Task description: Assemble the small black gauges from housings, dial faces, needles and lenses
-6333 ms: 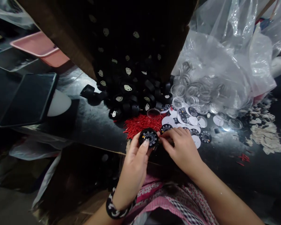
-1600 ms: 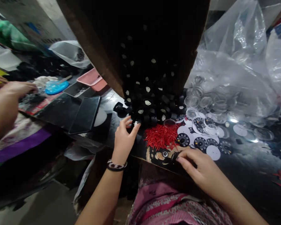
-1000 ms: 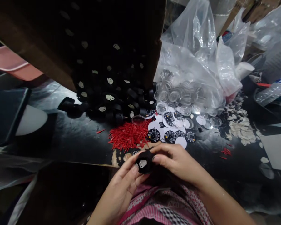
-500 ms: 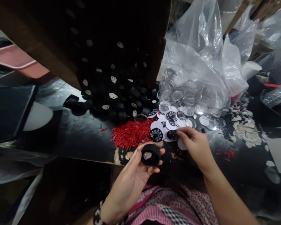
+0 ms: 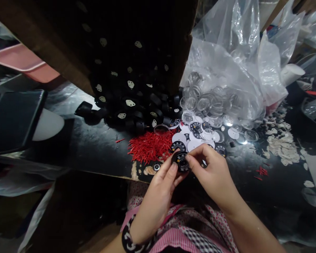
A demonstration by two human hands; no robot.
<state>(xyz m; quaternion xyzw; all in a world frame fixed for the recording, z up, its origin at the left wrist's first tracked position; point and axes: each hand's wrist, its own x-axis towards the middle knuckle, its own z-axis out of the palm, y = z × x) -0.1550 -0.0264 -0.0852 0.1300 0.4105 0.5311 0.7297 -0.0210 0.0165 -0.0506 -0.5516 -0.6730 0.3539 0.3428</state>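
Observation:
My left hand (image 5: pixel 160 188) is wrapped round a black round gauge housing (image 5: pixel 175 157), its open side facing up toward me. At that opening lies a black dial disc (image 5: pixel 183 162) with white scale markings. The thumb and fingers of my right hand (image 5: pixel 210 170) pinch the disc's right edge. Whether the disc sits fully inside the housing, I cannot tell. Just beyond my hands are a heap of red pointers (image 5: pixel 147 147) and a pile of dial discs (image 5: pixel 196 129), some with their plain white side up.
A cardboard box (image 5: pixel 187 59) with black housings (image 5: pixel 139 112) spilling out stands at the back. Clear round covers (image 5: pixel 204 103) lie by a plastic bag (image 5: pixel 226 66). Small pale plates (image 5: pixel 281 147) are heaped at right. A dark flat tray-like object (image 5: pixel 13 119) is at left.
My right hand has lifted the dial disc from the pile and brought it left to the housing. My left hand has turned the housing slightly and moved it toward the right.

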